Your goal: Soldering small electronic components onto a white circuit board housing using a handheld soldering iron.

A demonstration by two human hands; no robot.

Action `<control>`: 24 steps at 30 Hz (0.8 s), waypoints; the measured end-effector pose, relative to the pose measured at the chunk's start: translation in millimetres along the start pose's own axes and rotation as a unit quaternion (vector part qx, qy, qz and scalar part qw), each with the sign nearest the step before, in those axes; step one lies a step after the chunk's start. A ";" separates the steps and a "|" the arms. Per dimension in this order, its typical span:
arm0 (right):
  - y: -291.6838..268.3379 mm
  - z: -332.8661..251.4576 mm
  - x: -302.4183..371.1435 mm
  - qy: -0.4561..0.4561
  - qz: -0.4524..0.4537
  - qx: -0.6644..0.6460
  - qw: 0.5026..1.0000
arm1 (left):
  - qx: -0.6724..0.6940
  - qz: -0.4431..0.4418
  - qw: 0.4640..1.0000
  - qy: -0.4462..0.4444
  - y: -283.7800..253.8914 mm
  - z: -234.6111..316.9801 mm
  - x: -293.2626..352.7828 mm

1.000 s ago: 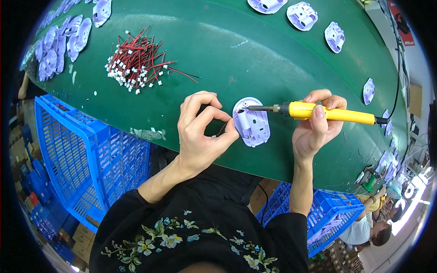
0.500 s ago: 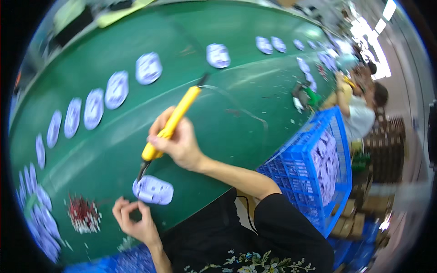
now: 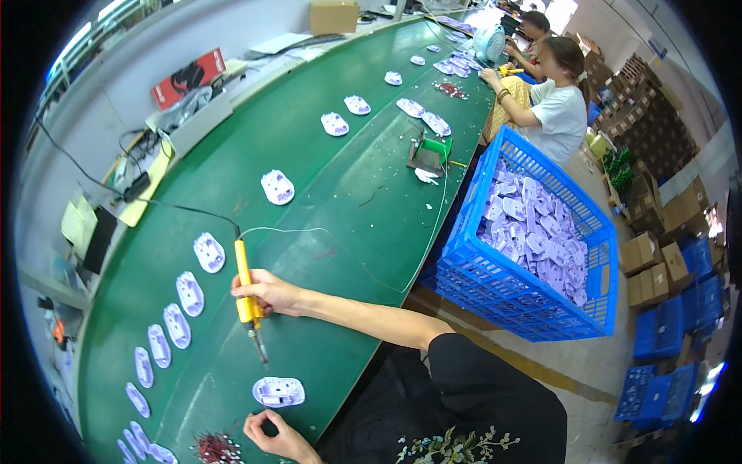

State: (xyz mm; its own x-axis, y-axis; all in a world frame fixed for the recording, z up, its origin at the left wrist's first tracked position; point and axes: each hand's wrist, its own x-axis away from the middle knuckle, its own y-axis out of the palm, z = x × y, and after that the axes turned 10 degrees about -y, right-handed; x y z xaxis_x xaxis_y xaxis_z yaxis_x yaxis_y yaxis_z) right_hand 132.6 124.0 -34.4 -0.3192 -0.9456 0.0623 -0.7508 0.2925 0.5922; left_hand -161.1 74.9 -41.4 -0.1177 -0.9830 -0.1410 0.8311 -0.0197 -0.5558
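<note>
My right hand grips a yellow soldering iron by its handle, its tip pointing down. The tip is slightly apart from a pale purple plastic shell lying on the green table. A thin pale wire and a dark cord run from the iron's upper end. Just below the shell, my left hand has thumb and index finger pinched together; whatever they hold is too small to make out. Beside that hand lies a pile of red wires with whitish ends.
More purple shells line the green table. A blue crate full of purple pieces stands to the right. Farther along are a green-and-dark holder and a seated person; another person sits beyond. A shelf borders the far side.
The whole view has shifted, bringing more of the crate and room into sight. The iron's tip has come away from the shell. My left hand stays pinched near the shell.
</note>
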 end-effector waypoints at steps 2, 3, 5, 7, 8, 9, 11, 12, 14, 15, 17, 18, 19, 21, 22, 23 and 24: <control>-7.6 -4.2 1.4 -0.010 0.042 0.016 0.999 | 0.000 0.003 1.000 0.001 0.2 4.4 1.0; -12.0 -5.6 5.2 -0.003 0.057 0.037 0.998 | 0.003 0.006 1.000 0.007 -0.9 6.0 2.0; -23.1 -16.8 19.2 0.018 0.058 0.073 0.995 | -0.013 0.004 1.000 0.024 -3.5 -1.2 0.6; -29.9 -35.5 32.9 0.035 0.038 0.115 0.992 | -0.018 0.011 0.999 0.033 -5.0 -1.0 1.4; -30.2 -44.6 37.8 0.049 0.050 0.162 0.984 | -0.026 0.014 0.999 0.037 -6.5 -0.9 2.9; -36.5 -51.4 39.7 0.047 0.063 0.200 0.977 | -0.036 0.008 0.999 0.032 -7.1 -0.2 3.9; -46.5 -61.5 40.1 0.044 0.082 0.281 0.955 | -0.040 0.005 0.999 0.034 -8.7 -2.9 5.6; -48.0 -70.3 39.1 0.040 0.089 0.326 0.940 | -0.046 0.001 0.998 0.031 -9.2 -2.8 5.6; -59.8 -76.6 34.4 0.035 0.126 0.384 0.914 | -0.057 -0.006 0.998 0.034 -9.3 1.5 5.4; -65.3 -75.8 31.1 0.038 0.129 0.408 0.903 | -0.057 -0.009 0.998 0.035 -10.8 1.3 5.0; -76.8 -78.9 27.8 0.024 0.144 0.450 0.881 | -0.052 -0.011 0.998 0.042 -9.7 6.1 4.3; -76.3 -80.6 24.9 0.037 0.143 0.455 0.878 | -0.057 -0.011 0.998 0.038 -11.4 5.7 4.9; -75.7 -81.2 23.4 0.017 0.150 0.452 0.879 | -0.054 -0.010 0.998 0.035 -11.8 6.5 5.4; -73.8 -87.3 23.8 0.003 0.168 0.468 0.868 | -0.050 -0.005 0.998 0.029 -10.5 8.7 4.8; -83.6 -85.5 25.6 -0.019 0.191 0.514 0.836 | -0.050 -0.006 0.998 0.032 -9.4 9.8 4.3; -93.5 -83.9 27.3 -0.052 0.203 0.545 0.812 | -0.053 -0.008 0.998 0.038 -8.7 10.9 3.9; -105.7 -79.2 27.7 -0.083 0.211 0.574 0.786 | -0.057 -0.009 0.997 0.042 -7.3 10.2 3.2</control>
State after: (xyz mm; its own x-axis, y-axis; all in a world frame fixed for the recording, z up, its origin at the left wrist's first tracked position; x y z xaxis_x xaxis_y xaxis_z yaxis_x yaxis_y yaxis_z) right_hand 249.0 55.6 -31.6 -0.6803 -0.7255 -0.1046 -0.5534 0.6019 -0.5757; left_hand -162.0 70.1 -29.5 -0.1809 -0.9639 -0.1954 0.7617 -0.0116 -0.6478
